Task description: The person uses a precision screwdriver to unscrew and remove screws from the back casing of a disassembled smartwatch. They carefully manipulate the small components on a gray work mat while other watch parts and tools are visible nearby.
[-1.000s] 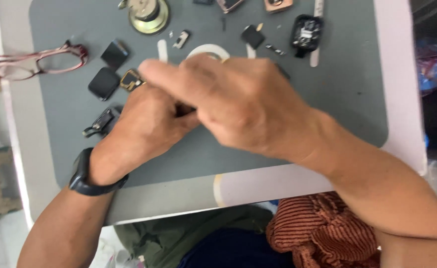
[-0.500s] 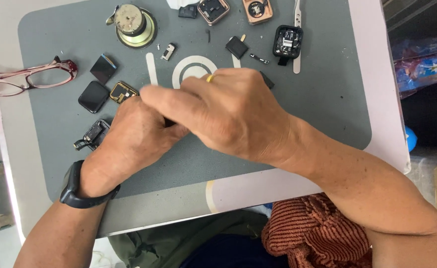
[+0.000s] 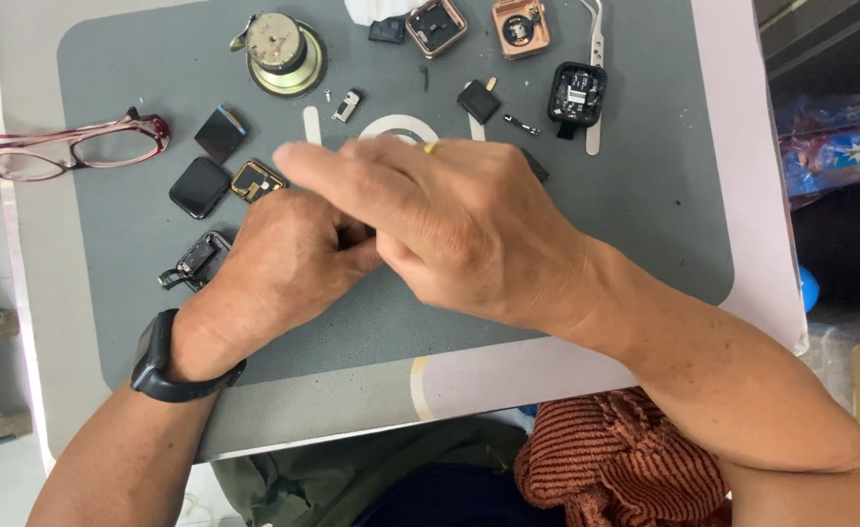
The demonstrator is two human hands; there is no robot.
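Hands, left hand (image 3: 288,259) and right hand (image 3: 449,229), close over something hidden, grip unclear; a slip risks scattering watch parts (image 3: 210,185) nearby on the grey mat (image 3: 644,224)

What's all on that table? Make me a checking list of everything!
Surface: grey mat on a pale table.
Job's things: something small between both hands, hidden.
Clutter: glasses, black square screens, open watch cases, round metal part, tweezers.
Grippers: left hand and right hand closed together; what they pinch is hidden.
Cables: nothing seen.
Surroundings: striped orange cloth in the lap.
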